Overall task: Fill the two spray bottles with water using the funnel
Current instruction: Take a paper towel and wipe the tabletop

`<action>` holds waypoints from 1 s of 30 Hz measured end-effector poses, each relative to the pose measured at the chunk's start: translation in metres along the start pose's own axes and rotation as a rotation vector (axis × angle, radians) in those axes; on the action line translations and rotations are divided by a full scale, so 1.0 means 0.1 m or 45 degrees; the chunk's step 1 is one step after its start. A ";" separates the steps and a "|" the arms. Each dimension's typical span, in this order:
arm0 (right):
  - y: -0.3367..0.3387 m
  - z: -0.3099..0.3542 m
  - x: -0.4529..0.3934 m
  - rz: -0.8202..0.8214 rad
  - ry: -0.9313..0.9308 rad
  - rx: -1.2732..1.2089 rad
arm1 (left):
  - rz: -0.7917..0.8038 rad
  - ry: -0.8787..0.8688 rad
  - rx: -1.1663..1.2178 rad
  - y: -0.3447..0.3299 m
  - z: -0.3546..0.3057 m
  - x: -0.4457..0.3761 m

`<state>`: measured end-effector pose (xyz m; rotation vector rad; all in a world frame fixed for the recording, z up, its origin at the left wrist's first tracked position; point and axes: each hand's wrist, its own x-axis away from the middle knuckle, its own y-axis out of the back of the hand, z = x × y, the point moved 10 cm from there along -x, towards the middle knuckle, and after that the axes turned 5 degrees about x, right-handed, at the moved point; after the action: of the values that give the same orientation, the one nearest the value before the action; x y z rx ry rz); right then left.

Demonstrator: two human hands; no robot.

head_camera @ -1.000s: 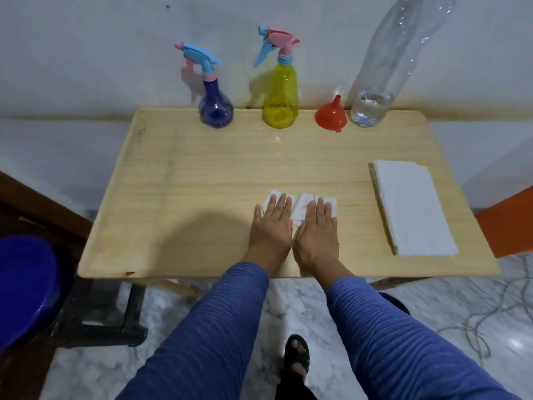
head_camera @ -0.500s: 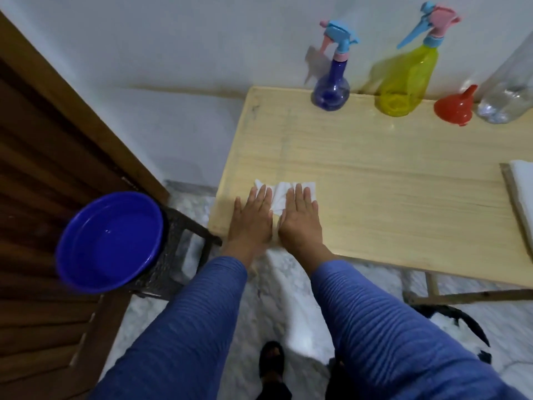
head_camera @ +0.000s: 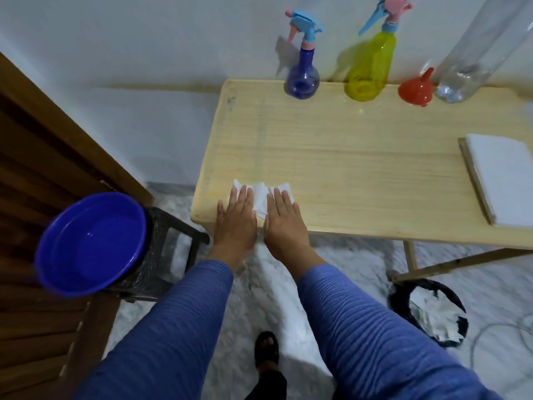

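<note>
Table (head_camera: 360,168): both hands flat on tissue (head_camera: 261,194).

A: What's getting cut off?
B: The clear bottle (head_camera: 478,50) is running past the top edge, and the white pad (head_camera: 507,180) past the right.
A: Anything hidden?
B: Both hands are covering part of the tissue (head_camera: 261,197).

The person is wearing long blue ribbed sleeves (head_camera: 178,327) reaching the wrists behind both bare hands, and a dark open-toed sandal (head_camera: 266,349) is showing below them.
</note>
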<state>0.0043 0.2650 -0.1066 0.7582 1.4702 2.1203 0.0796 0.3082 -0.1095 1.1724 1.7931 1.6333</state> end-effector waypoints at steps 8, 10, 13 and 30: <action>0.24 -1.09 0.44 -0.030 -0.130 -0.012 | -0.011 -0.223 -0.005 -0.22 -1.18 0.08; 0.34 -1.48 0.59 -0.029 -0.173 0.005 | -0.101 -0.316 0.022 -0.25 -1.60 0.11; 0.48 -2.03 0.79 -0.003 -0.211 0.063 | -0.092 -0.369 0.035 -0.41 -2.17 0.13; 0.86 -3.21 1.18 -0.209 -0.072 -0.402 | -0.038 -0.407 0.211 -0.64 -3.21 0.18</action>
<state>-0.3009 0.0886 -0.0944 0.5544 1.0914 2.1157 -0.2019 0.1408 -0.1022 1.3837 1.7513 1.2164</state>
